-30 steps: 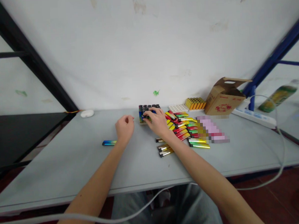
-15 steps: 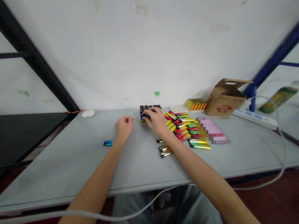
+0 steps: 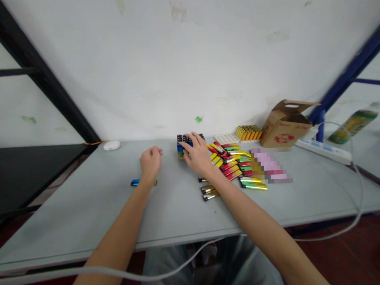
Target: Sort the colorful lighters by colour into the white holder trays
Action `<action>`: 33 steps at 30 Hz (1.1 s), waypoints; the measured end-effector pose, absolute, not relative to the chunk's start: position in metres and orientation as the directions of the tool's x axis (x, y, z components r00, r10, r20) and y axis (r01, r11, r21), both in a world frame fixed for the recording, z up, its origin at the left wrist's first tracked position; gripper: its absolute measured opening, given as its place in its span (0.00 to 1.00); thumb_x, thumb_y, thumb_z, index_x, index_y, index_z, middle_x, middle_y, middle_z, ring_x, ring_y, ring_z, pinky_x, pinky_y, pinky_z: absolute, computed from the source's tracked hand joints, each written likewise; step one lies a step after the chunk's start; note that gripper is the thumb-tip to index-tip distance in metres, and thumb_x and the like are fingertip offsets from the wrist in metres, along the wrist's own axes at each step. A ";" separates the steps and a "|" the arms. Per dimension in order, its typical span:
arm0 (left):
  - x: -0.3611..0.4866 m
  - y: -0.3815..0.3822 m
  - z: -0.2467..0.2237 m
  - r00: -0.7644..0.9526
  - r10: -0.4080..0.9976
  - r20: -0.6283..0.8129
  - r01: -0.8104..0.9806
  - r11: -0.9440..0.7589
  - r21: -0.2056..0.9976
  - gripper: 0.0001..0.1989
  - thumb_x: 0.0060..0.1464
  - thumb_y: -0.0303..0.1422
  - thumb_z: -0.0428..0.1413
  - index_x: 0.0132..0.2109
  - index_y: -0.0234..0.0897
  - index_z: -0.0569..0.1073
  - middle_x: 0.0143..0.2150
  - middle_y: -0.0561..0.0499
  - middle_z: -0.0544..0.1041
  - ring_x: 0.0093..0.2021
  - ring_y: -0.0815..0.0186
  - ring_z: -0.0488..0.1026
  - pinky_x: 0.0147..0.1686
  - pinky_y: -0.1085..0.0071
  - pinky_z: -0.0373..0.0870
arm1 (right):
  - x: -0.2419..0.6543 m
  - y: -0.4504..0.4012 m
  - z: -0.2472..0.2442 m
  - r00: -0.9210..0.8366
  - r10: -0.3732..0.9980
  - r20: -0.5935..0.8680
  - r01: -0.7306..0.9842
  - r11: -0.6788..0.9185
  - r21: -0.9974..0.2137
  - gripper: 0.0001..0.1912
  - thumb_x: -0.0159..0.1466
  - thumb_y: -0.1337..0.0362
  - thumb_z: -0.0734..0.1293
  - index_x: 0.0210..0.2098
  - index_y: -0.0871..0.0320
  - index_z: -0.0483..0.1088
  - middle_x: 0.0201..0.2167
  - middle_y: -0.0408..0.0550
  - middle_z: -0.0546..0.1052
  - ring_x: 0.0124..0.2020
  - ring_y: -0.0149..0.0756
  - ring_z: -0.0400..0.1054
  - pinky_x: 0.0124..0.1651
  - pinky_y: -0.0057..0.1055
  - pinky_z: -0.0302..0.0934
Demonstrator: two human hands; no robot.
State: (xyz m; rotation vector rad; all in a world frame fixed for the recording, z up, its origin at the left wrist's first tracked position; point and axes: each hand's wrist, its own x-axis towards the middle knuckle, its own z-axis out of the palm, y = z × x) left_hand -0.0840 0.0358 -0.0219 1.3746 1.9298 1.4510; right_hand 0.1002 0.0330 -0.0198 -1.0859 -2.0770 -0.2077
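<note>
"Near the wall, where is the right grip (image 3: 197, 154)?"

"Over the block of blue lighters (image 3: 180, 151), which stand upright in rows, black ends up. It is released, fingers spread across the block's front and top; whether the fingertips touch any lighter, I cannot tell."

"And the left grip (image 3: 151, 163)?"

"Held to the left of that block, apart from it, fingers curled inward. I cannot tell whether it is clenched on something. Below it, a loose blue lighter (image 3: 135, 182) lies flat on the grey surface (image 3: 180, 214), its middle hidden behind the wrist."

"What sits to the right?"

"A heap of red, yellow and green lighters (image 3: 231, 163), lying flat and overlapping, with a few gold-brown lighters (image 3: 209, 189) at its near left. Behind the heap are a white tray with holes (image 3: 227, 138) and, just beside it, an orange block of upright pieces (image 3: 249, 133). Then comes an open cardboard box (image 3: 285, 125)."

"Anything far left?"

"One small white case (image 3: 111, 145), close to the wall"
</note>
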 end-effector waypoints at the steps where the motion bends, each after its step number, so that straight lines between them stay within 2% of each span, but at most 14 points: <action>1: -0.087 0.039 -0.023 -0.452 0.862 0.228 0.416 -0.022 0.909 0.20 0.54 0.44 0.43 0.30 0.36 0.74 0.30 0.43 0.79 0.32 0.59 0.75 0.34 0.66 0.68 | 0.100 0.031 -0.019 -0.337 0.626 0.703 0.749 0.631 -0.203 0.21 0.63 0.70 0.60 0.55 0.59 0.69 0.61 0.57 0.64 0.66 0.48 0.49 0.65 0.49 0.48; 4: -0.092 0.044 -0.022 -0.466 0.856 0.223 0.307 -0.080 0.948 0.21 0.54 0.45 0.43 0.30 0.35 0.74 0.29 0.45 0.77 0.27 0.63 0.74 0.28 0.70 0.67 | 0.093 0.020 -0.015 -0.385 0.607 0.695 0.695 0.686 -0.215 0.19 0.64 0.70 0.58 0.52 0.61 0.70 0.57 0.56 0.69 0.62 0.45 0.56 0.64 0.44 0.50; 6: -0.095 0.044 -0.019 -0.510 0.833 0.216 0.265 -0.087 0.960 0.20 0.53 0.44 0.43 0.30 0.35 0.73 0.28 0.45 0.77 0.26 0.65 0.73 0.26 0.72 0.66 | 0.084 0.008 -0.015 -0.551 0.581 0.599 0.607 0.771 -0.190 0.16 0.65 0.69 0.58 0.47 0.60 0.73 0.50 0.54 0.74 0.56 0.43 0.63 0.60 0.40 0.55; 7: -0.096 0.044 -0.017 -0.532 0.822 0.204 0.241 -0.085 0.967 0.19 0.53 0.42 0.43 0.30 0.35 0.73 0.28 0.45 0.76 0.26 0.65 0.73 0.25 0.72 0.66 | 0.078 0.002 -0.016 -0.658 0.538 0.527 0.536 0.826 -0.174 0.16 0.65 0.70 0.58 0.49 0.60 0.72 0.49 0.53 0.76 0.53 0.41 0.65 0.58 0.38 0.57; 10: -0.099 0.042 -0.014 -0.576 0.800 0.168 0.191 -0.068 0.979 0.16 0.51 0.39 0.44 0.29 0.35 0.72 0.27 0.46 0.76 0.24 0.66 0.72 0.24 0.73 0.66 | 0.061 -0.014 -0.020 -0.846 0.362 0.391 0.329 0.932 -0.150 0.20 0.66 0.70 0.57 0.56 0.60 0.66 0.56 0.51 0.72 0.56 0.37 0.64 0.58 0.34 0.56; 13: -0.101 0.041 -0.012 -0.568 0.811 0.137 0.171 -0.046 0.984 0.14 0.48 0.37 0.45 0.28 0.35 0.71 0.26 0.48 0.75 0.23 0.68 0.70 0.24 0.73 0.65 | 0.054 -0.021 -0.021 -0.897 0.306 0.320 0.275 0.952 -0.137 0.21 0.65 0.72 0.57 0.56 0.58 0.66 0.58 0.49 0.72 0.55 0.36 0.65 0.56 0.34 0.58; 15: -0.102 0.041 -0.012 -0.528 0.842 0.106 0.161 -0.023 0.987 0.13 0.47 0.37 0.46 0.28 0.35 0.71 0.26 0.48 0.75 0.23 0.68 0.70 0.23 0.74 0.65 | 0.057 -0.022 -0.018 -0.891 0.330 0.312 0.296 0.943 -0.153 0.19 0.64 0.72 0.58 0.52 0.57 0.70 0.52 0.49 0.76 0.50 0.37 0.69 0.52 0.33 0.60; 17: -0.101 0.041 -0.013 -0.476 0.875 0.082 0.172 0.001 0.985 0.13 0.46 0.37 0.47 0.28 0.35 0.72 0.26 0.48 0.75 0.23 0.68 0.70 0.23 0.74 0.64 | 0.065 -0.020 -0.013 -0.865 0.391 0.314 0.350 0.919 -0.181 0.13 0.63 0.70 0.60 0.43 0.56 0.75 0.41 0.49 0.80 0.42 0.37 0.72 0.46 0.32 0.61; 20: -0.096 0.041 -0.017 -0.412 0.906 0.101 0.231 -0.004 0.973 0.13 0.45 0.38 0.48 0.28 0.34 0.73 0.26 0.47 0.75 0.23 0.68 0.70 0.23 0.74 0.63 | 0.082 -0.016 -0.008 -0.790 0.530 0.310 0.490 0.848 -0.202 0.09 0.63 0.65 0.63 0.31 0.56 0.76 0.30 0.48 0.79 0.33 0.37 0.72 0.39 0.31 0.60; 22: -0.092 0.041 -0.020 -0.368 0.921 0.128 0.278 -0.023 0.960 0.14 0.44 0.38 0.48 0.28 0.34 0.73 0.26 0.47 0.75 0.23 0.68 0.71 0.23 0.74 0.64 | 0.094 -0.013 -0.008 -0.722 0.620 0.307 0.588 0.784 -0.202 0.08 0.62 0.64 0.65 0.30 0.57 0.76 0.30 0.48 0.79 0.33 0.38 0.72 0.37 0.31 0.59; 25: -0.085 0.042 -0.025 -0.310 0.938 0.156 0.328 -0.048 0.944 0.14 0.44 0.39 0.49 0.28 0.35 0.74 0.25 0.48 0.75 0.23 0.67 0.71 0.23 0.73 0.64 | 0.109 -0.009 -0.012 -0.643 0.704 0.302 0.676 0.707 -0.207 0.07 0.60 0.61 0.68 0.36 0.56 0.76 0.33 0.49 0.80 0.35 0.40 0.72 0.37 0.31 0.60; 27: -0.082 0.042 -0.027 -0.282 0.943 0.176 0.350 -0.070 0.934 0.14 0.44 0.40 0.49 0.28 0.35 0.75 0.25 0.48 0.76 0.23 0.67 0.71 0.24 0.73 0.65 | 0.115 -0.007 -0.014 -0.634 0.717 0.290 0.693 0.693 -0.197 0.10 0.60 0.59 0.69 0.39 0.57 0.75 0.35 0.51 0.79 0.37 0.41 0.72 0.37 0.32 0.60; 30: -0.077 0.040 -0.027 -0.252 0.947 0.200 0.362 -0.099 0.927 0.14 0.44 0.40 0.50 0.27 0.35 0.75 0.24 0.48 0.76 0.23 0.67 0.71 0.25 0.72 0.66 | 0.119 -0.005 -0.016 -0.661 0.706 0.253 0.682 0.706 -0.190 0.08 0.63 0.61 0.67 0.39 0.57 0.75 0.38 0.52 0.78 0.39 0.41 0.72 0.39 0.32 0.60; 33: -0.076 0.038 -0.026 -0.255 0.944 0.211 0.359 -0.111 0.927 0.15 0.45 0.40 0.50 0.28 0.35 0.75 0.24 0.48 0.76 0.23 0.67 0.72 0.26 0.72 0.67 | 0.121 -0.001 -0.018 -0.633 0.731 0.254 0.671 0.682 -0.290 0.07 0.63 0.64 0.67 0.40 0.58 0.73 0.38 0.51 0.77 0.40 0.40 0.70 0.40 0.32 0.60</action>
